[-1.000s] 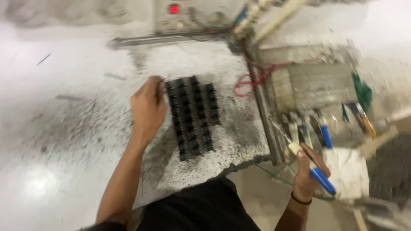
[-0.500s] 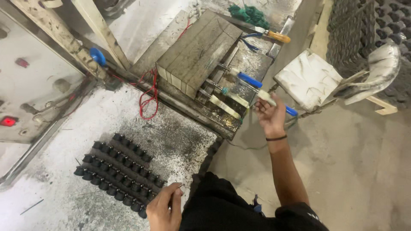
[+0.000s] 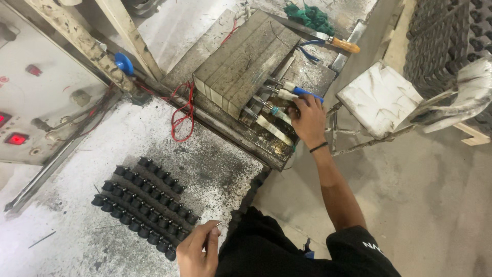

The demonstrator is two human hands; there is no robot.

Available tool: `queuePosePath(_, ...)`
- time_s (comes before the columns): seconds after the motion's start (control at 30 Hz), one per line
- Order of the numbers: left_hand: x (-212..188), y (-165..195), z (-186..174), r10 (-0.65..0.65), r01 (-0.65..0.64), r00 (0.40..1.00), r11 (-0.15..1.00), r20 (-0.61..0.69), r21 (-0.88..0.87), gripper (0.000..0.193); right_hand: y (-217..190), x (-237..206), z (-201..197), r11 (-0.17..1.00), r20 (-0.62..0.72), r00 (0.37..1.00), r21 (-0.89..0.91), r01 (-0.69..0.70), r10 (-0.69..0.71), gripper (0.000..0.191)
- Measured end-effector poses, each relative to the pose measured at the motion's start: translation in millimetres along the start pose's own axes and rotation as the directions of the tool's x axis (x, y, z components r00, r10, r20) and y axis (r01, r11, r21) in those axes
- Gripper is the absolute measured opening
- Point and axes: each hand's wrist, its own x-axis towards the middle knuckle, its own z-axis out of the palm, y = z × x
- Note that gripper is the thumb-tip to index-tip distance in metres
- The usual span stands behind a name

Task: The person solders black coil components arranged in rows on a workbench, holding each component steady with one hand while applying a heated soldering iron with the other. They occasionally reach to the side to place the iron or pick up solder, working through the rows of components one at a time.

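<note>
Reaching out to about one o'clock, we rest our right hand (image 3: 308, 120) on a row of hand tools (image 3: 279, 110) lying side by side on the grimy tray beside a stack of grey slabs (image 3: 246, 61). Its fingers (image 3: 302, 101) curl over a blue-handled tool (image 3: 306, 93), though we cannot tell whether they grip it. At six o'clock, our left hand (image 3: 197, 251) sits at the near edge of the white table (image 3: 215, 164), fingers pinching a thin metal pin (image 3: 218, 224). Just beside it, toward nine o'clock, lies a black block of small round caps (image 3: 146, 205) in rows. At twelve o'clock a wooden-handled knife (image 3: 333, 41) rests near a green rag (image 3: 310, 16). Red wire (image 3: 182, 110) loops at eleven o'clock.
</note>
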Motion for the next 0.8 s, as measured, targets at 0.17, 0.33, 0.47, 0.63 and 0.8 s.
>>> queuePosePath(0.17,4.7,7.2,0.9,0.093,-0.094,0.995,0.995,0.046,0.032,0.012,6.4,11.2,3.2,0.997,0.086,0.996,0.063,-0.045,0.04,0.012)
queuePosePath(0.33,4.2,15.3,-2.3,0.013,-0.014,1.0,1.0,0.011,0.022,0.014,-38.7,-19.3,-9.8,0.965,0.167,0.978,0.25,0.083,-0.127,0.02)
queuePosePath(0.47,7.6,19.1,-3.6,0.082,-0.082,0.996,0.997,0.03,-0.009,0.012,-65.2,-48.5,-29.3,0.968,0.072,0.994,0.241,0.066,-0.086,0.026)
queuePosePath(0.63,21.5,20.3,-8.1,-0.022,0.026,0.997,0.998,0.072,-0.052,0.014,-68.3,-97.8,-78.7,0.86,0.099,0.995,0.504,-0.078,0.032,0.027)
queuePosePath(0.8,32.4,16.8,5.7,0.247,-0.204,0.959,0.941,0.137,-0.271,0.015,-130.6,-142.9,-79.3,0.538,0.278,0.96,0.814,-0.218,-0.032,0.035)
